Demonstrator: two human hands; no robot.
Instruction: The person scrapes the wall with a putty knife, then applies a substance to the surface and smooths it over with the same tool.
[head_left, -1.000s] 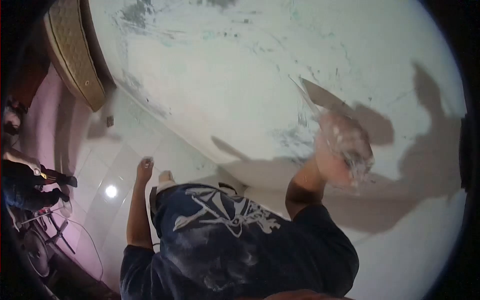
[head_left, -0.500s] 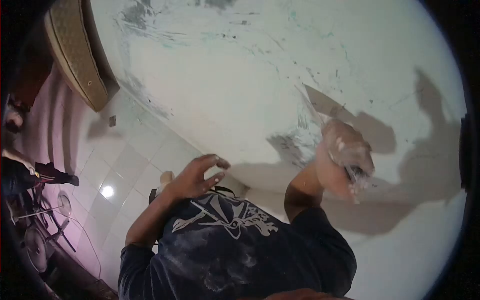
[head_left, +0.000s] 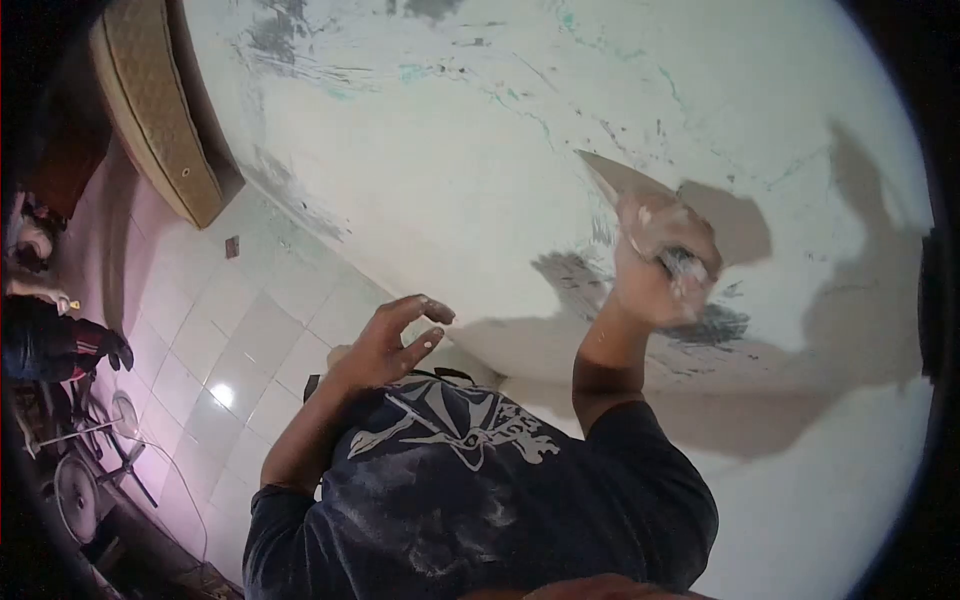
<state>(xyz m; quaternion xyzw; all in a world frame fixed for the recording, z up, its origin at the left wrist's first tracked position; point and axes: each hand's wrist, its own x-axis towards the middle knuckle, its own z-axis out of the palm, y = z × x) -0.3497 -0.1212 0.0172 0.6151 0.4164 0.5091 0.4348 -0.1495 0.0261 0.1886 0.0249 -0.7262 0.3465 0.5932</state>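
My right hand (head_left: 668, 258) is closed around the handle of a putty knife, raised in front of the wall (head_left: 430, 190). The knife's thin, wide blade (head_left: 612, 178) points up and left against the wall surface. White filler smears coat my right fingers. Below the hand, dark grey patches (head_left: 715, 325) show on the wall. My left hand (head_left: 395, 342) hangs in front of my shirt with thumb and fingers apart, holding nothing. White residue marks its fingertips.
A quilted mattress (head_left: 160, 120) leans at the upper left. Pale tiles cover the floor (head_left: 245, 345), where a small brown piece (head_left: 232, 247) lies. At the left edge are a person in dark clothes (head_left: 45, 345) and a standing fan (head_left: 80, 495) with a trailing cord.
My right hand and the putty knife have moved left along the wall, uncovering a dark patch at lower right. The left hand stays nearly still. The view has shifted slightly.
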